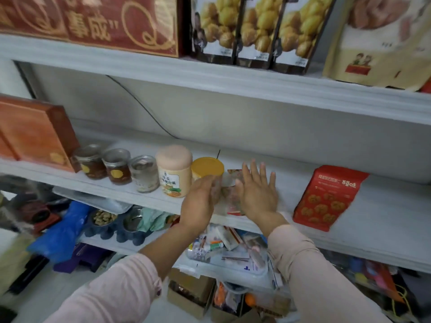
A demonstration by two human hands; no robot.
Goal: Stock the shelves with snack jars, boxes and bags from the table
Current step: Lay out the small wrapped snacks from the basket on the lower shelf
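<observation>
A clear snack bag (229, 197) with red print lies on the middle white shelf (373, 206), between my two hands. My left hand (200, 203) curls against the bag's left side, fingers touching it. My right hand (257, 191) is flat and spread on the bag's right side. Left of the bag stand a yellow-lidded jar (207, 169), a tall peach jar (173, 170) and three small glass jars (116, 166). A red snack bag (326, 197) leans further right on the same shelf.
An orange box (35, 131) sits at the shelf's left end. The shelf above holds a red box (93, 22) and walnut bags (251, 31). Lower shelves are packed with bowls, a blue bag (63, 234) and small boxes (228, 243).
</observation>
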